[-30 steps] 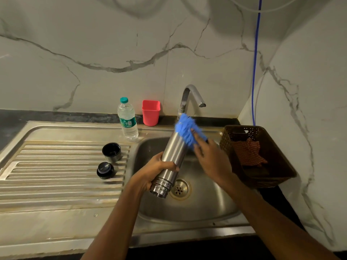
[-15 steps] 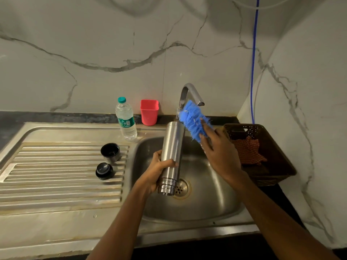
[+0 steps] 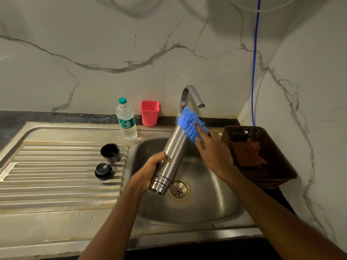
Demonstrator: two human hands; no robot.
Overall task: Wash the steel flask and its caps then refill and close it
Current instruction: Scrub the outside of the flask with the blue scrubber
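The steel flask (image 3: 173,152) hangs tilted over the sink basin (image 3: 204,201), threaded mouth down and toward me, base up by the tap. My left hand (image 3: 150,173) grips its lower part just above the threads. My right hand (image 3: 212,152) holds a fuzzy blue scrubber (image 3: 189,122) pressed against the flask's upper end. Two caps sit on the draining board to the left: a black cup-shaped cap (image 3: 110,152), open side up, and a round black stopper (image 3: 103,171) in front of it.
The steel tap (image 3: 191,94) curves over the basin, no water visible. A plastic water bottle (image 3: 126,120) and a red cup (image 3: 149,113) stand at the back of the sink. A brown basket (image 3: 270,177) with an orange cloth sits to the right. The drain (image 3: 178,190) lies under the flask's mouth.
The flask went from nearly upright to tilted with its base toward the tap. My right hand and the scrubber moved down against the flask's upper end.
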